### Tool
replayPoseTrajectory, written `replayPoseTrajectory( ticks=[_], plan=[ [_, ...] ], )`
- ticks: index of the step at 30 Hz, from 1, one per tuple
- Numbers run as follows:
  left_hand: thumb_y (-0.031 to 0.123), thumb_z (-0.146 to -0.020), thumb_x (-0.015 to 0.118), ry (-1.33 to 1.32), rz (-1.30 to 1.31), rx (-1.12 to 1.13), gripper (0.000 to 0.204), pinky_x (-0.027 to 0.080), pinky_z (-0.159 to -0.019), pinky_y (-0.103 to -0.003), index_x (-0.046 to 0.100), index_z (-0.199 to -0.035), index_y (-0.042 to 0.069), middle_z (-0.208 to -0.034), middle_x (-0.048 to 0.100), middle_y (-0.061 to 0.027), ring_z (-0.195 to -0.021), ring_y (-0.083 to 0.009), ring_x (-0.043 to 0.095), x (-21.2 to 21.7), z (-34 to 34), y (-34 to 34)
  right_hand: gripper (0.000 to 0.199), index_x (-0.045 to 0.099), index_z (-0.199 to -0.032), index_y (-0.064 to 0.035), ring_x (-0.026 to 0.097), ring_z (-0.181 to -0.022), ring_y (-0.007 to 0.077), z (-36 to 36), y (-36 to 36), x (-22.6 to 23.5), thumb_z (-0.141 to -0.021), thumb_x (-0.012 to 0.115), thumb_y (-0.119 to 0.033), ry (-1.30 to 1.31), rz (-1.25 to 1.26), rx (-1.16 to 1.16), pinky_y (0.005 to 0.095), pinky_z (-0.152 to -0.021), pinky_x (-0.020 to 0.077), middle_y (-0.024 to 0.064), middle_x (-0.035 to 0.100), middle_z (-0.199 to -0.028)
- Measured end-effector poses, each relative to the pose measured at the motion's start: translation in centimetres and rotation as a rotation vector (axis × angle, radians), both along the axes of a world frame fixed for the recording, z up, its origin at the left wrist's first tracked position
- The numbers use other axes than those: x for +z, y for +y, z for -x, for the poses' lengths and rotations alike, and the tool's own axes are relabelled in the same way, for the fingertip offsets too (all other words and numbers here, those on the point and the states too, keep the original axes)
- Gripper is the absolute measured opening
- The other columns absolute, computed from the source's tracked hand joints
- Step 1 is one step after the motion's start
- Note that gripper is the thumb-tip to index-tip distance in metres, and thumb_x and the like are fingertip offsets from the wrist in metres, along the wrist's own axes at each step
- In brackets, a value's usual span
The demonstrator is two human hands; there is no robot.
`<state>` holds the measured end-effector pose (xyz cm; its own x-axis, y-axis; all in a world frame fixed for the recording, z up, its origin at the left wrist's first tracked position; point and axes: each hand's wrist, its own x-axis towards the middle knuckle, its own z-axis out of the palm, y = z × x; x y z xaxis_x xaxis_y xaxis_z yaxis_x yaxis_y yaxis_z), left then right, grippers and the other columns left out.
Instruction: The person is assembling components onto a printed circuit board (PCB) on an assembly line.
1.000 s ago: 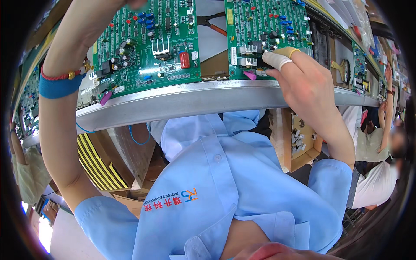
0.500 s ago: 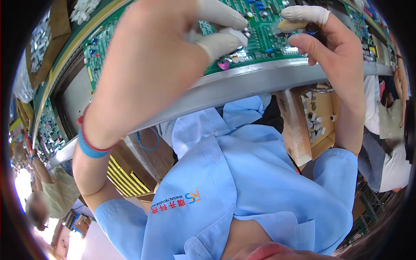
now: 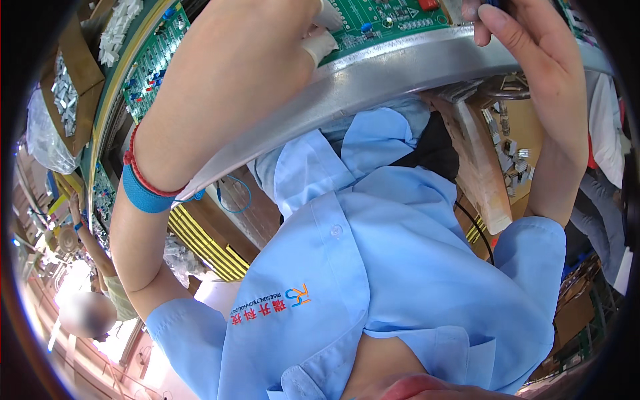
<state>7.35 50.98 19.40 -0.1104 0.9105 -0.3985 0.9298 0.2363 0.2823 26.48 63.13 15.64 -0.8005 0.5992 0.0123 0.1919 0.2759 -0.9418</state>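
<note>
Light blue cloth of the shirt [image 3: 347, 280] fills the lower middle of the frame, nearest to the camera. From its sleeve at the lower left, the left arm rises with the elbow bent; around the wrist there are a red cord [image 3: 129, 158] and a blue band [image 3: 145, 193]. The left hand [image 3: 257, 63] leans to the right in the upper middle, its back toward the camera. Its thumb and one finger wear white finger covers [image 3: 319, 48] and are near to each other at the edge of a green circuit board [image 3: 400, 28]; whether they hold something, I cannot tell.

On the right side the other forearm goes steeply up, and the right hand [image 3: 543, 50] is at the upper right corner, cut by the upper edge. Its fingers are bent, and between thumb and finger is a dark piece [image 3: 492, 3], of which only a small bit is visible.

Just below the hands, a grey metal rail [image 3: 407, 72] curves across the frame, and the board lies along it at the upper middle, bearing a blue component [image 3: 366, 28] and a red one [image 3: 429, 5]. Farther, at the right, an open box [image 3: 481, 163] contains silver parts [image 3: 513, 160]. At the upper left are another board [image 3: 157, 73] and a brown carton [image 3: 87, 60] with pale pieces [image 3: 65, 97]
</note>
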Motion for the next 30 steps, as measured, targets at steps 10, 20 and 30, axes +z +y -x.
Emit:
replayPoseTrajectory(
  ticks=[10,20,30],
  plan=[
    [0.003,-0.078,0.066,0.043,0.005,-0.024,0.017,0.054,-0.069,-0.033,0.073,-0.091,-0.006,-0.08,0.07,-0.019,-0.069,-0.0272,0.067,-0.2,0.0,0.5,0.033,0.056,-0.125,-0.0015,0.055,-0.072,0.0058,-1.9,2.7,-1.9,-0.094,0.059,-0.011,-0.044,-0.003,0.045,0.0178,-0.059,0.0416,0.0079,0.066,-0.104],
    [0.003,-0.08,0.064,-0.006,0.042,0.088,0.016,0.054,-0.069,-0.033,0.073,-0.091,-0.006,-0.08,0.07,-0.0199,-0.068,-0.0288,0.067,-0.2,-0.1,0.5,0.035,0.055,-0.128,0.0025,0.049,-0.067,0.0057,1.1,-3.3,1.5,-0.095,0.055,-0.01,-0.181,0.163,-0.206,0.0184,-0.056,0.0414,0.0101,0.064,-0.106],
    [0.002,-0.079,0.063,0.105,0.042,-0.106,0.01,0.053,-0.062,-0.034,0.07,-0.083,-0.005,-0.075,0.066,-0.0164,-0.066,-0.0273,0.064,-1.6,0.0,0.6,0.04,0.05,-0.132,0.0025,0.057,-0.073,0.0077,1.1,-2.2,2.0,-0.094,0.057,-0.012,-0.225,0.048,-0.056,0.0186,-0.057,0.0457,0.014,0.064,-0.11]
  ],
)
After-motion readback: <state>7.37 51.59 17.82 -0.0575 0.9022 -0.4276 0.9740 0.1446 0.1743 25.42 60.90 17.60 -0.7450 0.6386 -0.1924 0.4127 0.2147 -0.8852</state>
